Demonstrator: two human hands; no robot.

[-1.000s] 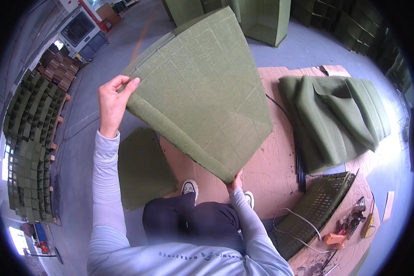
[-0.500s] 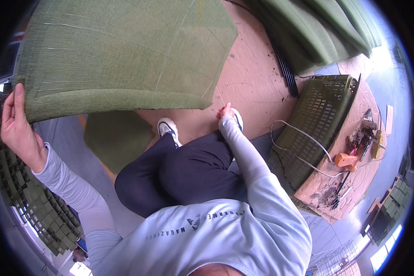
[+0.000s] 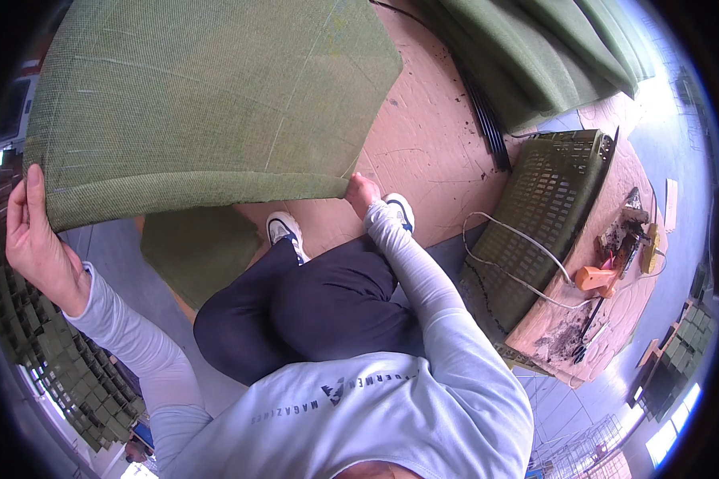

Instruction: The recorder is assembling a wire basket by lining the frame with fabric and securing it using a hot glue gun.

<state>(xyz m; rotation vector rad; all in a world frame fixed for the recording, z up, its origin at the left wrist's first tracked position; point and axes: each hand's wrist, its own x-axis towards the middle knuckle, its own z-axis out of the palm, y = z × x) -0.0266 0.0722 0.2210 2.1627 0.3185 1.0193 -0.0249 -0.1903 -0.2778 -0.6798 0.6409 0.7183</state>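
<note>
The workpiece is a green mesh panel (image 3: 216, 104), held raised in front of the person at the upper left, above the floor and the brown cardboard sheet (image 3: 431, 144). Its weave is fine and slightly see-through. Pale, thin crease lines cross the face, some lengthwise and some crosswise. Along the near edge runs a folded band, denser than the rest, with a dark lower border; the right edge angles outward from the near right corner, and the top passes out of view. The left hand (image 3: 46, 249) pinches the near left corner, one digit upright on the facing side and the other fingers bent behind the edge. The right hand (image 3: 363, 194) is closed at the near right corner of the band; its fingertips are partly hidden. Below the panel, a flat green piece (image 3: 200, 247) lies on the floor to the left of the shoes (image 3: 284, 231). Containers: a green perforated crate (image 3: 547, 180) stands tilted at the right, slotted wall facing the person; its interior is hidden. A white cable (image 3: 527, 235) loops across it. A cardboard-covered surface (image 3: 615, 343) adjoins its right edge and carries an orange-handled tool (image 3: 595, 279) and dark debris. Stacked green box-like units (image 3: 64, 375) line the left rim; their contents are too small to tell.
</note>
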